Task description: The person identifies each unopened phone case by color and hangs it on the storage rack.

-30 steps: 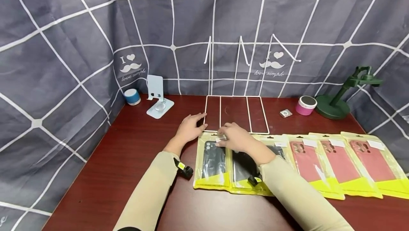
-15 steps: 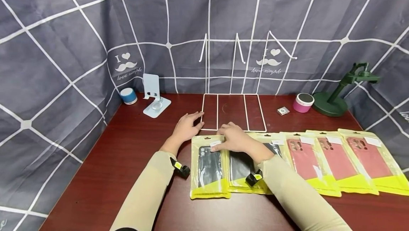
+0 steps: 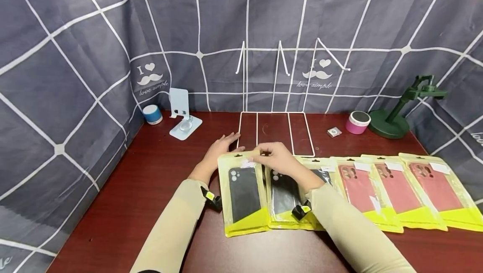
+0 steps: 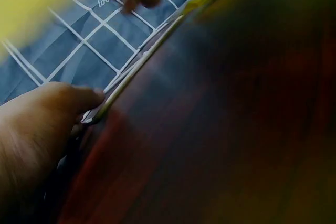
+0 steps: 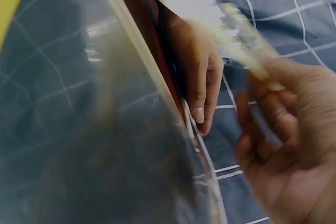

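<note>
My right hand pinches the top right corner of a clear, yellow-edged pouch holding a black phone case. The pouch's top is lifted and tilts leftward in the head view; the right wrist view shows thumb and fingers on its edge. Beside the front left corner of a white wire rack, my left hand lies with fingers extended, thumb right at the wire in the left wrist view. Another pouched black phone case lies under my right forearm, partly hidden.
Several pouched phone cases, pink ones among them, overlap rightward. The rack's upright prongs rise at the back. A light-blue phone stand and blue speaker stand left; a pink speaker, small square player and green stand stand right.
My right hand has taken hold of the leftmost pouch by its top corner. That pouch has shifted left, away from its neighbour, and its top has come up. My left hand stays by the rack.
</note>
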{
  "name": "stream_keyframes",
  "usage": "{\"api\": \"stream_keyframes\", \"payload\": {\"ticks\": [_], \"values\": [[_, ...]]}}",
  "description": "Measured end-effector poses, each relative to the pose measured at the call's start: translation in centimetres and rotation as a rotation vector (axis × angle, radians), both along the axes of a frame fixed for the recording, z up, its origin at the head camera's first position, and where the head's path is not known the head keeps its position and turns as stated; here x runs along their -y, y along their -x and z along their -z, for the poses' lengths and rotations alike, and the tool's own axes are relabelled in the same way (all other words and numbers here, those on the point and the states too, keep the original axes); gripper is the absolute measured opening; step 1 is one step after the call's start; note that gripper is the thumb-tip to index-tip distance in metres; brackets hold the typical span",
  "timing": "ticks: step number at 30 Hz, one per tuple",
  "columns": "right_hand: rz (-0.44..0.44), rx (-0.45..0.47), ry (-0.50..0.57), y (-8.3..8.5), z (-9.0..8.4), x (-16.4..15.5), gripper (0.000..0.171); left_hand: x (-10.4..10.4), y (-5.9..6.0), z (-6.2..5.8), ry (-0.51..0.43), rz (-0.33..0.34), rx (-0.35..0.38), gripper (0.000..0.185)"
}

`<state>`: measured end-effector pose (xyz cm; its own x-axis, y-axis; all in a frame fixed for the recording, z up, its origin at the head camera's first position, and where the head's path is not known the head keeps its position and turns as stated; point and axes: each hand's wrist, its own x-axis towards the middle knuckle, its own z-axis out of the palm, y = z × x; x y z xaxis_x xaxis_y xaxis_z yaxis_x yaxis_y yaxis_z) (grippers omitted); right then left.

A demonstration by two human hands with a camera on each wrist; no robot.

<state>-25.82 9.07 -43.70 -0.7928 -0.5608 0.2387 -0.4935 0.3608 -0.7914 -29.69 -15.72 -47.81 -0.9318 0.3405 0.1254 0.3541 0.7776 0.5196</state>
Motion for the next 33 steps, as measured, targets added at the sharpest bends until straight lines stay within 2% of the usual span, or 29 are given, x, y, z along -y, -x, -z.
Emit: {"api": "stream_keyframes", "payload": {"ticks": [2,4,8,10,11,12,14,17,18,19,21,24,27,29,33], "values": [[-0.011,0.087,0.092,-0.4,-0.9,0.0,0.009,0.0,-0.1,0.0,0.016,0.016,0.021,0.073],[-0.059,0.113,0.131,-0.8,-2.2,-0.1,0.008,0.0,0.0,-0.1,0.049,0.04,0.034,0.076],[-0.189,0.073,0.192,-1.9,-5.7,-0.4,0.009,0.2,0.1,-0.6,0.111,0.108,-0.001,0.075],[-0.238,0.049,0.267,-2.5,-7.8,-0.4,0.008,0.3,0.0,-0.5,0.119,0.148,-0.056,0.07],[-0.251,0.036,0.315,-2.8,-8.9,-0.3,0.008,0.3,-0.4,-1.0,0.129,0.17,-0.094,0.075],[-0.248,0.012,0.361,-3.0,-10.1,-0.2,0.009,0.4,-0.5,-0.8,0.052,0.174,-0.082,0.071],[-0.183,-0.08,0.405,-3.1,-12.3,0.1,0.01,0.5,-0.8,-0.5,-0.052,0.125,-0.093,0.067],[0.021,-0.233,0.432,-2.9,-15.2,0.7,0.01,0.3,-0.9,0.1,-0.128,0.049,-0.103,0.062],[0.093,-0.267,0.445,-2.6,-16.0,0.9,0.009,0.3,-0.4,0.8,-0.16,0.017,-0.097,0.053],[0.156,-0.283,0.465,-2.3,-16.6,1.2,0.007,0.2,-0.3,1.0,-0.11,-0.008,-0.124,0.052],[0.235,-0.275,0.538,-1.6,-17.3,1.7,0.007,0.0,-0.1,1.2,-0.08,-0.009,-0.128,0.054],[0.269,-0.21,0.628,-0.5,-17.2,2.6,0.012,-0.3,-0.2,1.4,-0.14,-0.022,-0.079,0.061],[0.295,-0.141,0.656,0.5,-16.4,3.6,0.017,-0.4,-0.4,1.4,-0.188,-0.036,-0.039,0.067],[0.321,-0.119,0.675,1.1,-15.9,4.2,0.018,-0.4,-0.5,1.1,-0.156,-0.039,-0.038,0.066],[0.397,-0.127,0.737,2.1,-15.4,4.8,0.02,-0.2,-0.1,0.7,-0.025,-0.022,-0.078,0.065]]}}
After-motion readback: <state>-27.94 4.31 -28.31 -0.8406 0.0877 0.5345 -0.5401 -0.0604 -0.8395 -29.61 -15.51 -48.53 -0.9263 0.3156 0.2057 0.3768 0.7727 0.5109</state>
